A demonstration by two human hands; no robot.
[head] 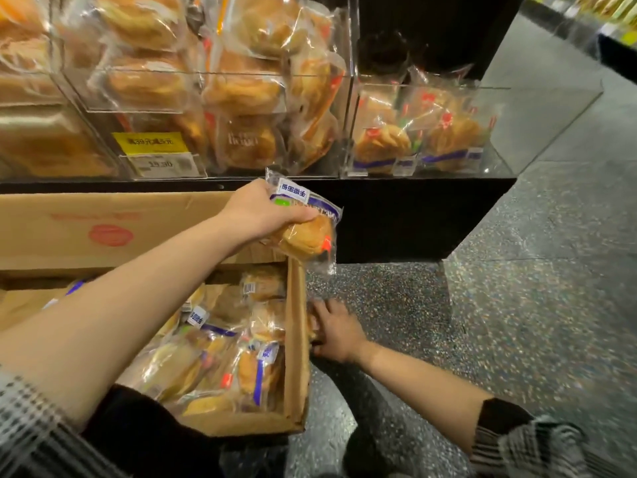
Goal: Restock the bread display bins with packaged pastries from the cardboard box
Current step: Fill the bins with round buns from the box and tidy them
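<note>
Head view: the left hand [256, 210] grips one pastry [305, 232] above the box [294, 339], below the right bin [424, 132]. The right hand [334, 331] rests on the box wall, fingers loose. The pastry could slip (slick wrapper). That bin shows roughly two packs; the box, many.
</note>
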